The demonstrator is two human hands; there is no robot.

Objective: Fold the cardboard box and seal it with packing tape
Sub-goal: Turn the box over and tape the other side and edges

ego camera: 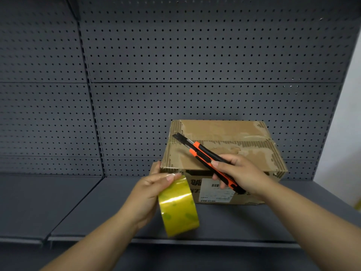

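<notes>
Both hands busy; left hand [148,189] holds tape roll [178,206]; right hand [237,174] grips cutter [207,160].

Dim, soft-focus view; glare streaks the tape roll [178,205]; edges bow.

Shop or stockroom: dark grey pegboard back panels [195,55], metal gondola shelf [78,202].

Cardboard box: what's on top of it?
Closed flaps with torn tape remnants; the right hand holds an orange utility knife over them. The hand covers part of the top; contents are hidden.
</notes>
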